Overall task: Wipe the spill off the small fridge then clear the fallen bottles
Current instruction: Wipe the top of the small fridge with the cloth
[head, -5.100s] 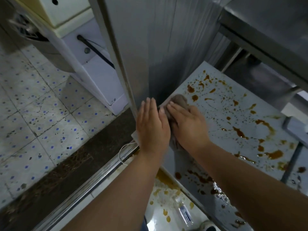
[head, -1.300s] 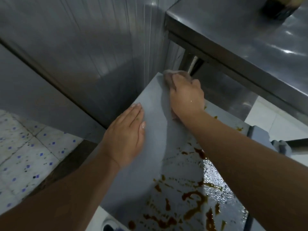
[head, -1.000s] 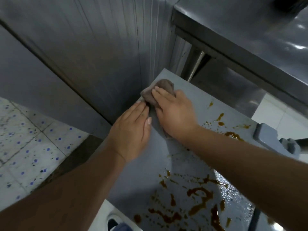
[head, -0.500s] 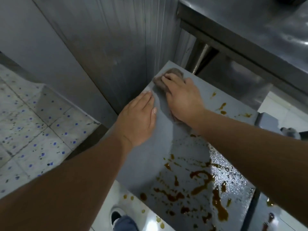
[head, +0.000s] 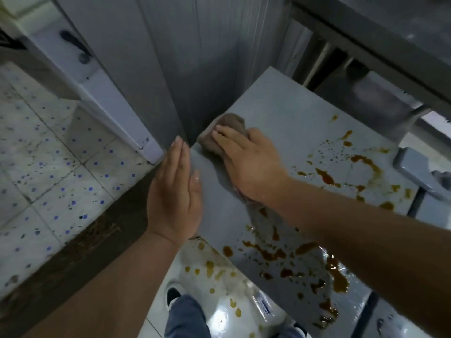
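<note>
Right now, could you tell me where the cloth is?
The cloth is under the right hand at the fridge top's far left edge, beside the metal wall.

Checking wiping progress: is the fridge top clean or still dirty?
Still dirty. Brown spill streaks the fridge top right of and below the right hand, which presses the cloth at the clean left corner.

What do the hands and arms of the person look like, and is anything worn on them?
Both arms are bare up to the frame edge: no sleeves show. The left hand and right hand wear no gloves, and no rings, watch or bracelet are visible. The visible nails are short and unpainted.
</note>
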Demonstrator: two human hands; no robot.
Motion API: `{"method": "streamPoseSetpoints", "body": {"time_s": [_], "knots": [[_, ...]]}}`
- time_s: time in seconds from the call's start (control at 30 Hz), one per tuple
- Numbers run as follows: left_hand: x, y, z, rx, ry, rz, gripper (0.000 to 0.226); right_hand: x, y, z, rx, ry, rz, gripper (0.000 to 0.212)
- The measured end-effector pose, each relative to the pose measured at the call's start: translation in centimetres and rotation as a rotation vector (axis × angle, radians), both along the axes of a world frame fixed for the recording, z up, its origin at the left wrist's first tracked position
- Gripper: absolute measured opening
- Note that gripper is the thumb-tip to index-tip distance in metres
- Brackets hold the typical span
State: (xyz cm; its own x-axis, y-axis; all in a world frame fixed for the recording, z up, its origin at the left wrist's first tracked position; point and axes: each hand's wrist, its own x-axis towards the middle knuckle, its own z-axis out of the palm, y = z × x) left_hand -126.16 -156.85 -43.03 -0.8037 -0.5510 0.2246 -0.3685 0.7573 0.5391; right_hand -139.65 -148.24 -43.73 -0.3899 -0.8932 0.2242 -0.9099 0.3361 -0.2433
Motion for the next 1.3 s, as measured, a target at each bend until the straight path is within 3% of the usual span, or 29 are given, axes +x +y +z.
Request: {"method": "streamPoseSetpoints", "body": {"time_s": [0.1, 0.2, 0.3, 0.4, 0.47, 0.63, 0.83, 0.9, 1.03, 1.2, 1.3], "knots": [[0.3, -0.1, -0.4, -0.001, 0.041, 0.002, 0.054, -3.2, -0.7, 1.1, 0.108, 0.064, -0.258, 0.043], [0.1, -0.1, -0.4, -0.005, 0.061, -0.014, 0.058, -2.2, -1.7, 2.0, 0.05, 0.132, -0.556, 0.038], [0.5, 0.2, -0.5, 0.076, 0.135, 0.087, 0.058, 3.9, -1.7, 2.0, 0.022, 0.074, -0.316, 0.039], [2.0, 1.3, -0.3, 0.479, 0.183, 0.532, 0.054, 7.6, 0.0, 1.7, -0.016, -0.038, -0.046, 0.042], [3.6, 1.9, -0.3, 0.68, 0.176, 0.664, 0.048, 6.2, 0.1, 1.6, -0.025, -0.034, 0.011, 0.042], [4.2, 2.2, 1.7, 0.871, 0.164, 0.585, 0.045, 5.9, -1.8, 2.0, 0.015, 0.066, -0.308, 0.048], [4.1, 1.8, 3.4, 1.017, 0.249, 0.678, 0.042, 8.8, -0.9, 1.7, -0.014, -0.071, 0.104, 0.039], [4.7, 2.5, 3.8, 1.044, 0.236, 0.669, 0.042, 7.0, -1.0, 2.1, -0.009, -0.063, 0.074, 0.041], [5.2, 3.6, 4.2, 1.068, 0.176, 0.628, 0.042, 5.1, -2.3, 3.0, 0.037, -0.051, -0.25, 0.042], [5.4, 4.4, 4.2, 1.06, 0.152, 0.563, 0.042, 8.6, -0.6, 2.6, 0.056, -0.145, 0.048, 0.043], [6.2, 5.1, 3.5, 1.017, 0.133, 0.508, 0.044, 7.6, 1.1, 4.8, -0.01, -0.277, -0.093, 0.035]]}}
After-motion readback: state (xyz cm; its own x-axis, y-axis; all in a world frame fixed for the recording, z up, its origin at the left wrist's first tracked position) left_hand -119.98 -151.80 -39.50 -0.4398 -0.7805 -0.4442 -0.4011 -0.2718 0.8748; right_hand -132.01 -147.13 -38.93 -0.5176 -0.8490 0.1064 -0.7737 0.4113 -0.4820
